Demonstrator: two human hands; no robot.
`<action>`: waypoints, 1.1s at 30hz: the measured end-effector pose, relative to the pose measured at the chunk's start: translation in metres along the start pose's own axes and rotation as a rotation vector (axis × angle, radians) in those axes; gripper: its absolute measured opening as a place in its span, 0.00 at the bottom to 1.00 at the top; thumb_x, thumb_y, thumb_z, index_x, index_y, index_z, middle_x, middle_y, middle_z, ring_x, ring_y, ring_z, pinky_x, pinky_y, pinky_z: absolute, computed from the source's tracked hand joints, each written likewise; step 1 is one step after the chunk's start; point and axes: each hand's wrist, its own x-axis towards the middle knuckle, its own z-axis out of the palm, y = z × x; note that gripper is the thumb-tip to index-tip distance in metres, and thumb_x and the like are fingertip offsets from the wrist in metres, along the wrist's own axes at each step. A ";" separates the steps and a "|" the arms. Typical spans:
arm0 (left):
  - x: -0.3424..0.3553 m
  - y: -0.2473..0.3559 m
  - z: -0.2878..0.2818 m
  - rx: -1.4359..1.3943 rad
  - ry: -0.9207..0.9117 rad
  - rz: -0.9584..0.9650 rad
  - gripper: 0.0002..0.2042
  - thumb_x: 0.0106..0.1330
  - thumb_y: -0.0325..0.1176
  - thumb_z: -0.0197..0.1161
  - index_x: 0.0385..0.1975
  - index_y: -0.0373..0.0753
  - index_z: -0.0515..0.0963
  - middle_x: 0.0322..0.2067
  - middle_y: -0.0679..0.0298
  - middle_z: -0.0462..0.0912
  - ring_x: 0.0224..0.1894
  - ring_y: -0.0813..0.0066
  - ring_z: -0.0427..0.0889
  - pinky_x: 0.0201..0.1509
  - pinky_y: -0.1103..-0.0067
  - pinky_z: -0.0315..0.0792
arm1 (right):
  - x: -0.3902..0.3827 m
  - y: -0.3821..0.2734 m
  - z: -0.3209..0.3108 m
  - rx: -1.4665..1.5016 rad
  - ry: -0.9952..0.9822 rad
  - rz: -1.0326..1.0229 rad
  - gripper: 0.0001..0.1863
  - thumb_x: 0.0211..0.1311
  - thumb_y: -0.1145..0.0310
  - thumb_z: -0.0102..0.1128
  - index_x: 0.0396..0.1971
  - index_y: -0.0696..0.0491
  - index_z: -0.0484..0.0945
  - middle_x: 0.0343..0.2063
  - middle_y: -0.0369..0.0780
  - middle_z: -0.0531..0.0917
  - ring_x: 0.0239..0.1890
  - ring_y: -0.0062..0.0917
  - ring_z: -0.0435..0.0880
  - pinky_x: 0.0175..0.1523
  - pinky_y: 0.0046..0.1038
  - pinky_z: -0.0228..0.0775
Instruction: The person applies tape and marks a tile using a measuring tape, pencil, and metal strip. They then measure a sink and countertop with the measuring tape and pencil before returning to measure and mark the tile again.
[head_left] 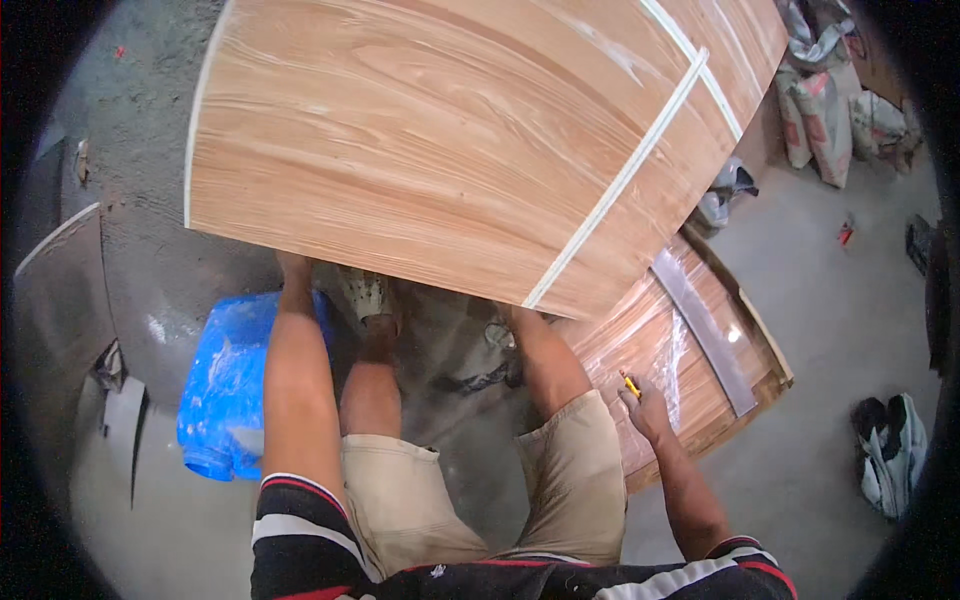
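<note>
My left hand (293, 265) reaches to the lower edge of a large wood-grain board (420, 120) with crossed pale tape strips; its fingers are hidden there. My right hand (645, 405) is closed on a small yellow-and-black tool (630, 385), above a plastic-wrapped wooden panel (720, 335) with a grey strip across it, lying at my right. The large board spans the upper view and covers part of that panel.
A blue plastic container (218, 380) sits beside my left leg. Thin dark sheets (65, 290) lie at the left. Several sacks (825, 120) are piled at upper right. Shoes (885, 450) rest on the grey floor (830, 310) at right.
</note>
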 end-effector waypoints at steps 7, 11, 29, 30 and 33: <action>-0.103 0.019 -0.103 -0.491 0.004 -0.279 0.37 0.62 0.49 0.69 0.65 0.31 0.69 0.55 0.40 0.81 0.57 0.44 0.81 0.60 0.59 0.73 | -0.066 -0.102 -0.077 -0.013 0.096 -0.079 0.23 0.67 0.59 0.64 0.54 0.60 0.80 0.44 0.56 0.86 0.49 0.48 0.86 0.53 0.41 0.76; -0.233 0.082 -0.205 -1.128 -0.288 -0.222 0.29 0.67 0.44 0.62 0.64 0.35 0.69 0.59 0.50 0.76 0.62 0.56 0.74 0.65 0.62 0.68 | -0.153 -0.113 -0.109 -0.124 0.113 -0.140 0.29 0.68 0.53 0.61 0.64 0.53 0.76 0.45 0.58 0.84 0.49 0.51 0.85 0.54 0.45 0.75; -0.485 -0.032 -0.506 -1.900 -0.269 -0.138 0.24 0.70 0.47 0.64 0.58 0.37 0.76 0.45 0.52 0.86 0.41 0.56 0.88 0.44 0.57 0.85 | -0.245 -0.223 -0.181 -0.241 0.172 -0.555 0.20 0.61 0.54 0.64 0.42 0.56 0.85 0.37 0.54 0.87 0.44 0.48 0.87 0.51 0.44 0.75; -0.492 -0.037 -0.505 -1.903 -0.271 -0.130 0.24 0.70 0.47 0.64 0.58 0.37 0.76 0.45 0.52 0.86 0.41 0.56 0.88 0.44 0.57 0.85 | -0.243 -0.219 -0.188 -0.241 0.180 -0.557 0.20 0.61 0.54 0.64 0.42 0.56 0.85 0.37 0.54 0.87 0.44 0.48 0.87 0.51 0.44 0.75; -0.513 -0.053 -0.504 -1.907 -0.257 -0.216 0.19 0.66 0.46 0.67 0.47 0.37 0.83 0.38 0.60 0.88 0.38 0.65 0.88 0.44 0.66 0.83 | -0.226 -0.198 -0.203 -0.343 0.295 -0.618 0.20 0.62 0.52 0.63 0.39 0.56 0.85 0.30 0.50 0.87 0.35 0.41 0.88 0.44 0.40 0.78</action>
